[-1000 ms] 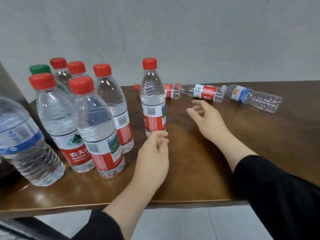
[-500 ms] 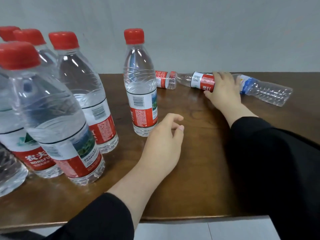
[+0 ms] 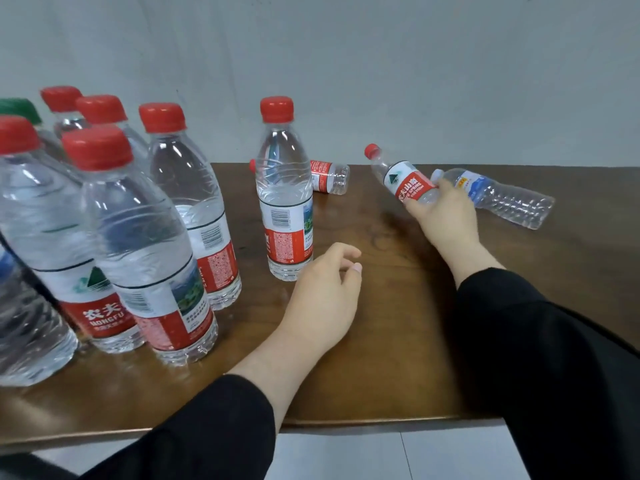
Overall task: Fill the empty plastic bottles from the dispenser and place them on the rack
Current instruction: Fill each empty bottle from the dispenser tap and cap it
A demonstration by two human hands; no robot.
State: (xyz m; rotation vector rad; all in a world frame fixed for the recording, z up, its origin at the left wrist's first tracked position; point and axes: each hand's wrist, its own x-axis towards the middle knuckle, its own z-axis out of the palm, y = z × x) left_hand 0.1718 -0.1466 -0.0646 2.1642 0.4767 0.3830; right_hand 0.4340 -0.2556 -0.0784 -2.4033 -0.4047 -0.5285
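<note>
Right hand [image 3: 446,216] is gripping the empty bottle [image 3: 405,178] around its lower body, tilting it cap-up just above the table [image 3: 398,341], beside the blue-label bottle [image 3: 502,199]. Left hand [image 3: 325,296] is idling, fingers loosely curled, holding nothing. Empty bottle is likely very light, thin-walled and crushable; gripping mid-body at the label, gently, looks safest.
</note>
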